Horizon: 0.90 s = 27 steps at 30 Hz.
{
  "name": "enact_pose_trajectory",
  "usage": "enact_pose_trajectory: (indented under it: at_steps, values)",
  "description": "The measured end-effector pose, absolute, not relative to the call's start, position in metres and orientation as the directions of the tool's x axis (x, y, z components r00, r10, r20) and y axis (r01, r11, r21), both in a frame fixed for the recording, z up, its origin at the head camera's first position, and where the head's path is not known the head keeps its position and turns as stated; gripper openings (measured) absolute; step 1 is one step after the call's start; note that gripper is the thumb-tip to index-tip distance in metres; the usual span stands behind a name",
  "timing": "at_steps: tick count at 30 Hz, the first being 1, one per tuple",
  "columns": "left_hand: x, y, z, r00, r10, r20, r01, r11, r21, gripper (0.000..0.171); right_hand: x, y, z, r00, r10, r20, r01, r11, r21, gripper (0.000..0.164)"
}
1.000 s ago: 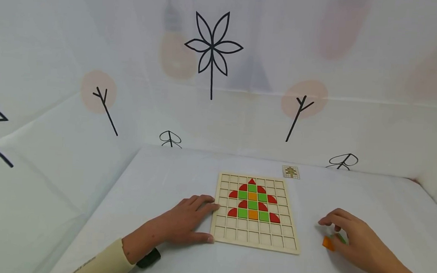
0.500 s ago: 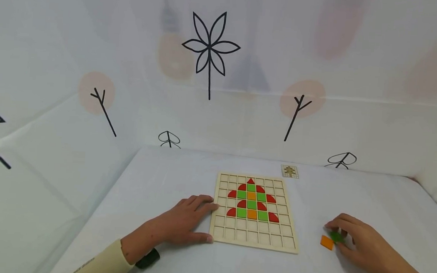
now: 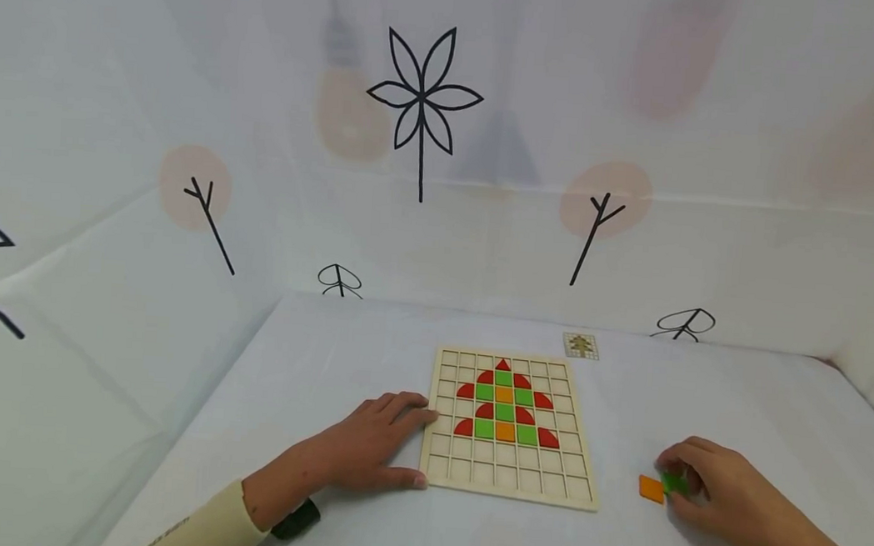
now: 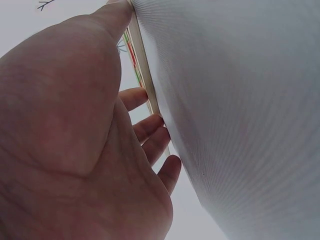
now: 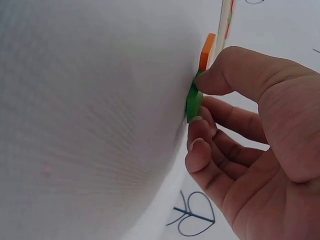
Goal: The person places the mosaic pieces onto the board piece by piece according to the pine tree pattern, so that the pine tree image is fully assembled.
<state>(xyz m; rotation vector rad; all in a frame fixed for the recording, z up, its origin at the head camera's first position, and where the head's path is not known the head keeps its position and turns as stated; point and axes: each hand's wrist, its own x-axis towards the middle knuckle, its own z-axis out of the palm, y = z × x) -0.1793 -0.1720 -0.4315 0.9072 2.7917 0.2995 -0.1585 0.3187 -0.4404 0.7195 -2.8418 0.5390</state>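
Note:
A wooden grid board [image 3: 507, 476] lies on the white-covered table, bearing red, green and orange tiles laid in a fir-tree shape. My left hand [image 3: 362, 445] rests at its left side, thumb and fingertips touching the edge; the left wrist view shows the fingers along the board's side [image 4: 143, 65]. To the right of the board, my right hand [image 3: 731, 500] pinches a green tile [image 5: 193, 106] between thumb and fingers, low at the tabletop. An orange square tile [image 3: 651, 489] lies flat right beside the green one, on the board side. The fingers partly cover the green tile.
Behind the board, a small card [image 3: 581, 345] with a tree picture on a grid lies on the table. A white cloth with plant drawings [image 3: 424, 95] hangs at the back and sides. Something dark [image 3: 297, 520] shows under the left wrist.
My right hand has drawn slightly back toward me, its fingers closing on the green tile. The orange tile, partly covered before, now shows whole. My left hand and the board have stayed put.

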Motion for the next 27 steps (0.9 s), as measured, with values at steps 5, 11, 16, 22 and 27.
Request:
enact_pose_trajectory:
  at_steps: [5, 11, 16, 22, 27]
  values:
    - [-0.181, -0.173, -0.435, -0.793, 0.597, -0.117, 0.561, 0.793, 0.238, 0.087, -0.159, 0.317, -0.434, -0.874, -0.438, 0.208, -0.483, 0.823, -0.298, 0.038]
    - [-0.181, -0.173, -0.437, -0.792, 0.599, -0.114, 0.564, 0.791, 0.237, 0.087, -0.159, 0.307, -0.429, -0.835, -0.475, 0.279, -0.545, 0.787, -0.291, 0.041]
    - [-0.181, -0.173, -0.437, -0.796, 0.593, -0.119, 0.556, 0.795, 0.242, 0.087, -0.161, 0.289, -0.421, -0.824, -0.505, 0.256, -0.565, 0.764, -0.311, 0.037]
    - [-0.181, -0.173, -0.438, -0.798, 0.59, -0.125, 0.551, 0.797, 0.246, 0.087, -0.161, 0.264, -0.408, -0.831, -0.52, 0.199, -0.555, 0.753, -0.353, 0.035]
    - [-0.182, -0.173, -0.437, -0.793, 0.597, -0.116, 0.561, 0.792, 0.242, 0.087, -0.164, 0.241, -0.402, -0.83, -0.534, 0.16, -0.552, 0.746, -0.371, 0.032]
